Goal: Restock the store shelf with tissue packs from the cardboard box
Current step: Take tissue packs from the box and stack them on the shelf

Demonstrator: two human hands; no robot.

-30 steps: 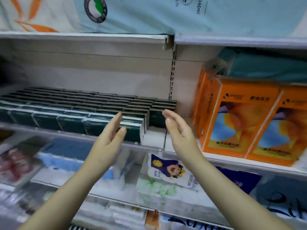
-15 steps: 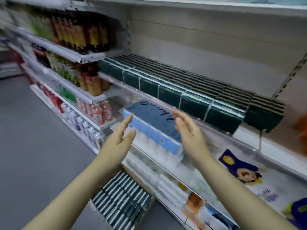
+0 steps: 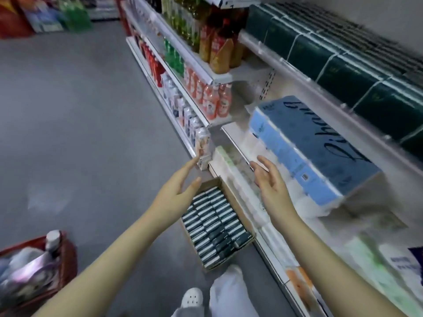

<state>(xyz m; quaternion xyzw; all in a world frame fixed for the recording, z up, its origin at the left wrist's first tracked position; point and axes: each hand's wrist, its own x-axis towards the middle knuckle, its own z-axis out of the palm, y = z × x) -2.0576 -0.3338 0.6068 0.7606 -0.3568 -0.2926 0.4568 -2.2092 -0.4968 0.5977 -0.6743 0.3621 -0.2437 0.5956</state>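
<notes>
Head view: looks down a shop aisle, with shelving running along the right and grey floor (image 3: 80, 106) on the left.
Left hand (image 3: 176, 193): spread and holding nothing, fingers straight and pointing far, palm turned toward the other hand, in the air above the far left corner of the box.
Right hand (image 3: 267, 181): also spread and holding nothing, fingers loosely extended, palm turned left, in front of the lower shelf edge and to the right of the box.
Cardboard box (image 3: 211, 183): on the floor against the foot of the shelving, between and below the two hands, its top open.
Tissue packs in box (image 3: 212, 225): dark green with pale edges, packed in tight rows that fill the box.
Upper shelf (image 3: 297, 75): far right, its rail fronting a long row of matching dark green packs (image 3: 320, 56) standing side by side.
Blue bundle (image 3: 309, 143): large wrapped paper goods on the shelf below the green packs, just right of the right hand.
Bottles (image 3: 219, 53): orange and red drinks on the far shelves.
Red basket (image 3: 66, 255): near left on the floor, holding blurred goods.
White shoe (image 3: 192, 297): near bottom edge, beside a pale trouser leg (image 3: 229, 291).
</notes>
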